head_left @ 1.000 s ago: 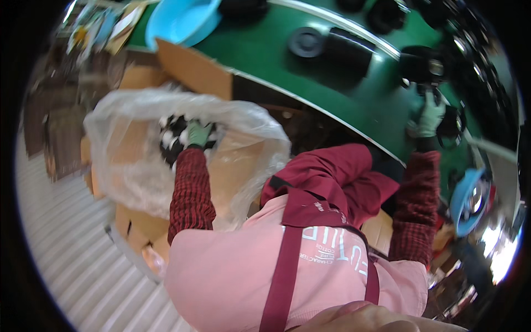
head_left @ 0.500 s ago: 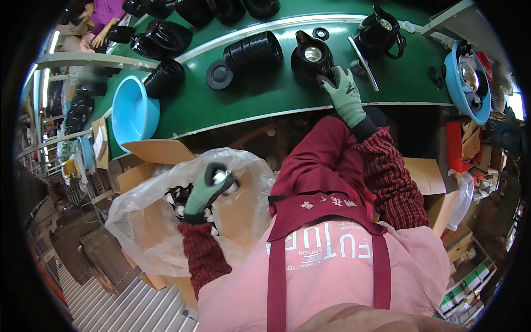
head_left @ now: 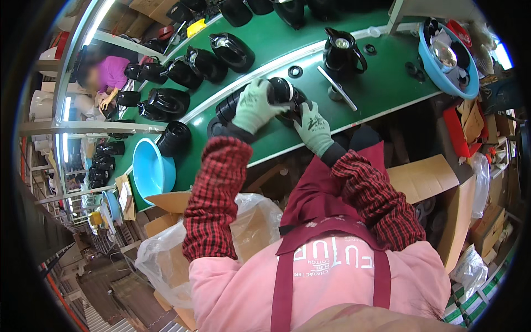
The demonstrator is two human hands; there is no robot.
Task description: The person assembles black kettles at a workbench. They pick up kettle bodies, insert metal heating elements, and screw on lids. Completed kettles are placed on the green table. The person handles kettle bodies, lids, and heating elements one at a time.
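Observation:
My left hand (head_left: 253, 109), in a pale green glove, reaches over a row of ribbed black cups (head_left: 227, 109). Its fingers are closed around a part beside the black jug (head_left: 293, 100); the glove mostly hides that part. A black round piece with a white rim (head_left: 283, 89) shows just beyond these fingers; I cannot tell whether it belongs to the jug. My right hand (head_left: 314, 129), gloved alike, grips the jug's near right side. Both hands meet closely at the jug, covering much of it.
A second black jug (head_left: 340, 51), a black ring (head_left: 295, 72) and a metal T-shaped tool (head_left: 338, 89) are on the green bench (head_left: 381, 83). Blue basins (head_left: 152, 170) stand at both ends. A plastic-lined carton (head_left: 249, 227) sits below. Another person (head_left: 112, 74) works at far left.
My left hand has come up from the plastic-lined carton to the jug, bringing a small black-and-white part. My right hand stays at the jug. The view has shifted and turned.

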